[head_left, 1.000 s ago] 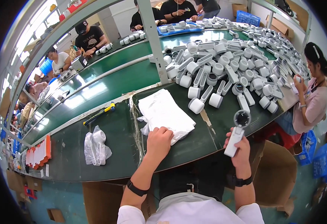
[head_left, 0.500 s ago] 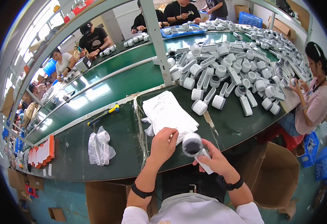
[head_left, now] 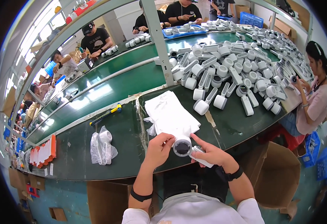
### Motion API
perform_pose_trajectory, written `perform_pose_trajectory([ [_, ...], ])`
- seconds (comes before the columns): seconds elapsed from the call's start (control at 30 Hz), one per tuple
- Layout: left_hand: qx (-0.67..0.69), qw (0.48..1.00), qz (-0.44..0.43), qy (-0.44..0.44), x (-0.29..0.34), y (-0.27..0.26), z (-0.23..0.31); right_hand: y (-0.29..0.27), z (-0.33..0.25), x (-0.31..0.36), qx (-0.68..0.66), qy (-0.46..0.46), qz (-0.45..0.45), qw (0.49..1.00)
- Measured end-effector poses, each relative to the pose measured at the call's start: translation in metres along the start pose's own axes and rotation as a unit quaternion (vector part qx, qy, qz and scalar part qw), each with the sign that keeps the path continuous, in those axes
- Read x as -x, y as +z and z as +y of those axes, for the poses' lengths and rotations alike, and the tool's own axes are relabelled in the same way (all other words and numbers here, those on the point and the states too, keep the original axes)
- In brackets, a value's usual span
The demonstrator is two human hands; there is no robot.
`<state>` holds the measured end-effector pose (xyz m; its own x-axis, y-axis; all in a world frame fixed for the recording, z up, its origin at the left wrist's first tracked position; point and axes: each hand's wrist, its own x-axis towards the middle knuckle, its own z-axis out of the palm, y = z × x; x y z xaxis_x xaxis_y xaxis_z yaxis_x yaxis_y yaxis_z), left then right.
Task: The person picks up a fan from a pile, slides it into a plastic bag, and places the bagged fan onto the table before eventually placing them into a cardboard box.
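My right hand [head_left: 215, 154] grips the white handle of a handheld device [head_left: 182, 147] with a round, drum-like head and a dark disc on its face. That face is turned up toward me, near the table's front edge. Close beside the head's left side is my left hand [head_left: 156, 150], thumb and fingers pinched together; what they hold, if anything, is too small to make out. Just beyond both hands lies a stack of thin white sheets or bags [head_left: 169, 110]. To the left, a similar device in a clear plastic bag [head_left: 102, 145] rests on the dark green table.
A large heap of similar white devices [head_left: 230, 69] covers the far right of the table [head_left: 74, 160]. A yellow-and-black hammer [head_left: 106, 114] and orange-and-white boxes [head_left: 44, 152] lie left. A metal post [head_left: 159, 44] rises ahead. A cardboard box [head_left: 273, 175] stands lower right; a co-worker [head_left: 314, 97] sits right.
My right hand has brought the device leftward, tilting its handle flatter, so its head now sits beside my left hand. The left hand has shifted slightly toward me, still pinched.
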<state>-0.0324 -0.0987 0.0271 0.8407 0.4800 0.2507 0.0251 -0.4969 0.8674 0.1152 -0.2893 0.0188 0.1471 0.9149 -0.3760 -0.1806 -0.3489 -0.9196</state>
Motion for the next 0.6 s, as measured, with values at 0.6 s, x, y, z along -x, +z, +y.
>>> perform_pose_trajectory([
  [0.6,-0.052,0.995,-0.002,0.080,0.011,-0.006,-0.003,0.009,0.007,-0.007,0.025,-0.026,0.138,0.990],
])
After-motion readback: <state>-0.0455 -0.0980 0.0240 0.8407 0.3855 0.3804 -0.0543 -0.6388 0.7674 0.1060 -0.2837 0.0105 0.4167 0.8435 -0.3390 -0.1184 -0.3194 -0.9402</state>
